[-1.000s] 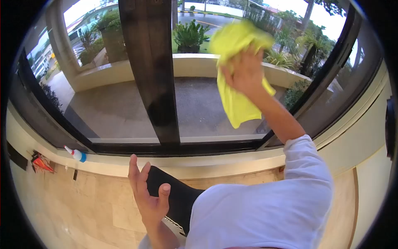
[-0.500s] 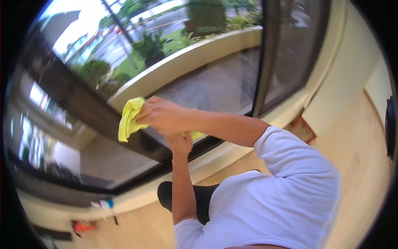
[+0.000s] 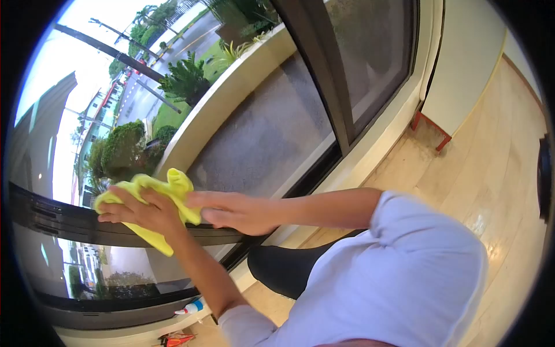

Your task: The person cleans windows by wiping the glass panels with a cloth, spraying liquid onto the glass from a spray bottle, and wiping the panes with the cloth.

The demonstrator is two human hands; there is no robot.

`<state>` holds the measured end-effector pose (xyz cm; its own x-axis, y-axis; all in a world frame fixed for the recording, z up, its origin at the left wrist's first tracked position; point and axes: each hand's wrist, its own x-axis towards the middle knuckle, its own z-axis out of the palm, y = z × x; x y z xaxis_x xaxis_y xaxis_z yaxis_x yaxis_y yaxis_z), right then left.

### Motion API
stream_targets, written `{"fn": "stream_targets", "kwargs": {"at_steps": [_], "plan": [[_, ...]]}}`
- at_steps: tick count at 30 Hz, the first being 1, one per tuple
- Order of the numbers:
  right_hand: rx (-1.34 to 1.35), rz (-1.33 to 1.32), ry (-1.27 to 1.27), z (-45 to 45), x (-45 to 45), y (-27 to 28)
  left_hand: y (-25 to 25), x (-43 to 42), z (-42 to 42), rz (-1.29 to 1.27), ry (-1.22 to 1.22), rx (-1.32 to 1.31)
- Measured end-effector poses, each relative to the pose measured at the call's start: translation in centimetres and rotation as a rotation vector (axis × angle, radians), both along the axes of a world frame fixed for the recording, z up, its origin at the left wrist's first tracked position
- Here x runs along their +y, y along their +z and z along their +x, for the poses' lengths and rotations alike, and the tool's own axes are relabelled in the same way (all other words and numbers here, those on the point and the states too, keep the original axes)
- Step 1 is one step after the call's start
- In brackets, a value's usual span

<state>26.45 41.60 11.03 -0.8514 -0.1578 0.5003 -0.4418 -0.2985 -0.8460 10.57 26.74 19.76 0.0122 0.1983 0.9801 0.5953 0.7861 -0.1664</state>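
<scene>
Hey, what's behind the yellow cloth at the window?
The dark frame bar shows on either side of the yellow cloth, so it likely runs behind, with window glass above and below. The part the cloth and left hand cover can't be seen.

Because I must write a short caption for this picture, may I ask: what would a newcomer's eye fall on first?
Probably the bright yellow cloth comes first, left of centre, crumpled under the left hand in front of a dark window frame, with the right hand at its right edge. Next may come the pale curved wall outside, above the hands, then a white and blue bottle near the bottom.
</scene>
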Motion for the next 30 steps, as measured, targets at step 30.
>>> {"fn": "stream_targets", "kwargs": {"at_steps": [30], "plan": [[0.894, 1.984, -0.956, 4.2, 27.2, -9.8, -7.8, 25.2, 6.7, -0.795, -0.470, -0.067]]}}
